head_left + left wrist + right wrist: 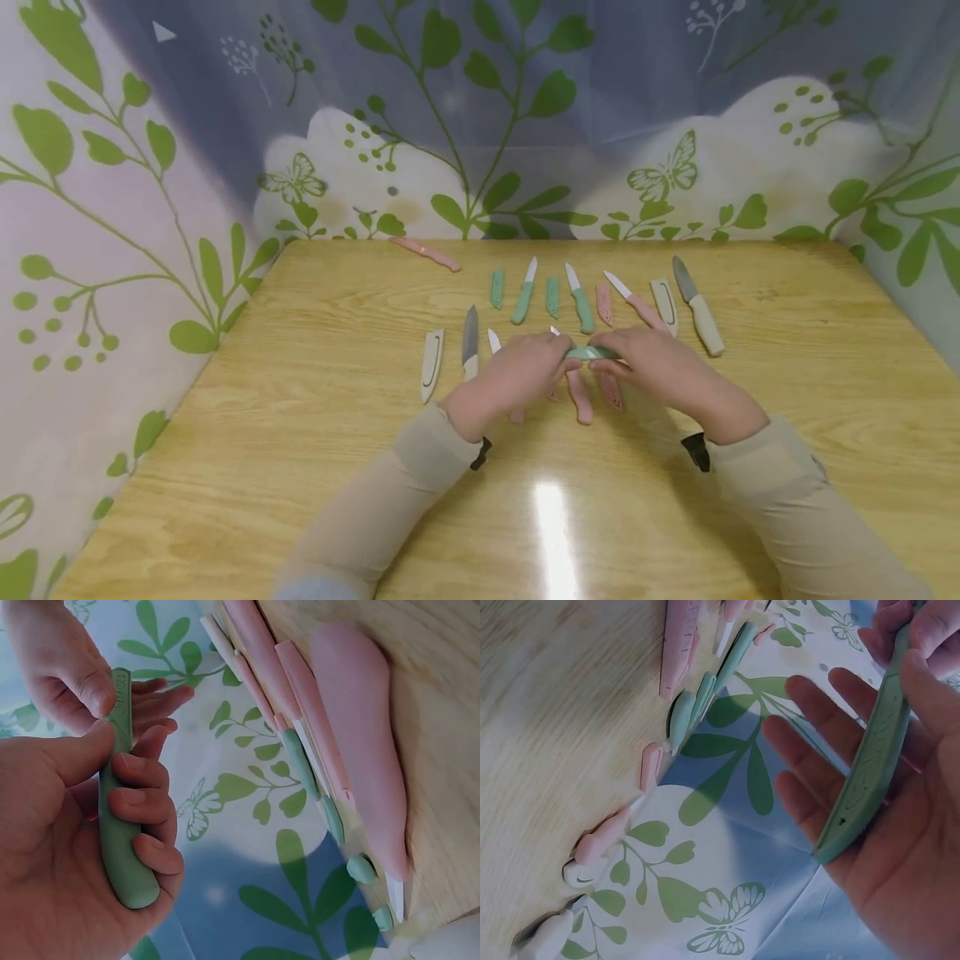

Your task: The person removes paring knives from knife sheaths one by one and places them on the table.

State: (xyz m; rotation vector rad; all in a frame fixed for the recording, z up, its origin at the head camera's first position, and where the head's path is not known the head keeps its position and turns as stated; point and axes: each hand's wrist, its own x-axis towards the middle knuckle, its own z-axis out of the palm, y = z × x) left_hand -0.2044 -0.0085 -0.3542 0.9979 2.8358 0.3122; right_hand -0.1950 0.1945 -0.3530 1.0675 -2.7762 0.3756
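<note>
My left hand grips the green handle of a small knife, fingers curled round it in the left wrist view. With the thumb, my right hand pinches a green sheath that lies across its palm, the other fingers extended. Handle and sheath are in line and meet between the hands; how much blade is inside cannot be told. Under the hands, pink-handled knives and a pink sheath lie on the wooden table, partly hidden.
Behind the hands lie green-handled knives, green sheaths and a pink sheath. Cream-handled knives with bare blades lie at both sides, near cream sheaths. A pink knife lies by the patterned backdrop.
</note>
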